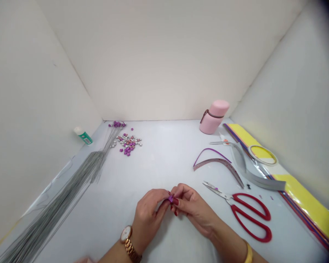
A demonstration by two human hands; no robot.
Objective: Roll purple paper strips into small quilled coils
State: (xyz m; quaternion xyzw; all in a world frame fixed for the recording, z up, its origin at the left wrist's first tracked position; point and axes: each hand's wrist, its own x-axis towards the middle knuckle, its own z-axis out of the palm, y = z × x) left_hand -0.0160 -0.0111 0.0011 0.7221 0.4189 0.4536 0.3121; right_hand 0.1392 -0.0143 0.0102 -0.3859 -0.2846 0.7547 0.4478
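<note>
Both hands meet near the front middle of the table, pinching a small folded piece of purple paper point(171, 198) between their fingertips. It resembles the purple paper stars point(129, 148) piled at the back left. My left hand point(153, 208) is closed on its left side, with a watch on the wrist. From the other side my right hand point(190, 208) grips it between thumb and fingers. Part of the paper is hidden by the fingers. Red-handled scissors point(237, 208) lie right of my right hand, blades slightly apart.
Purple point(210, 149) and pinkish paper strips point(222, 160) lie behind the scissors, with grey strips point(260, 180) beyond. Yellow sheets point(298, 193) and a tape roll point(263, 155) line the right wall. A pink flask point(214, 117), glue stick point(83, 136) and wire bundle point(65, 193) surround the workspace.
</note>
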